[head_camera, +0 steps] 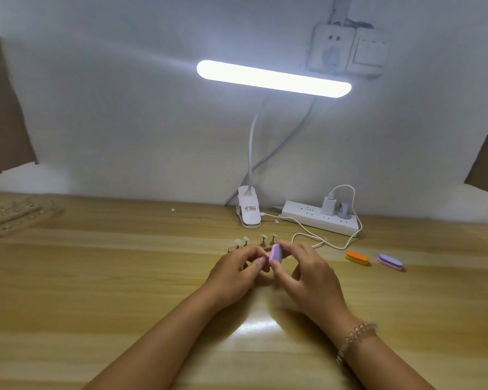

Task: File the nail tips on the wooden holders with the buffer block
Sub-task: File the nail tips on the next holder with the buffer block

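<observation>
Filing step under way, by my reading; four nail tips (245,239) stand upright on small stems in a row at the far side of the hands, the left pair bare and the right pair just behind the block; left hand (235,270) sits on the bench (124,277) with its fingers (250,252) curled inward, thumb tip next to the block; it seems to steady the wooden holder (266,249) or a tip on it, but the contact is hidden, so cannot tell what it pinches; buffer block (274,253), pink and lilac, stands on edge between the two hands, touching the left thumb side; right hand (307,274) pinches the block, index finger over its top end and thumb under its near end, the other fingers (292,250) loosely curled; to do it well: keep the holder pinned down, lay the block's flat face against one tip edge, use short light strokes in one direction, do not bend the stem; the tip being worked is hidden behind block and fingers; orange buffer (357,258) and purple buffer (390,262) lie well apart to the right, untouched.
</observation>
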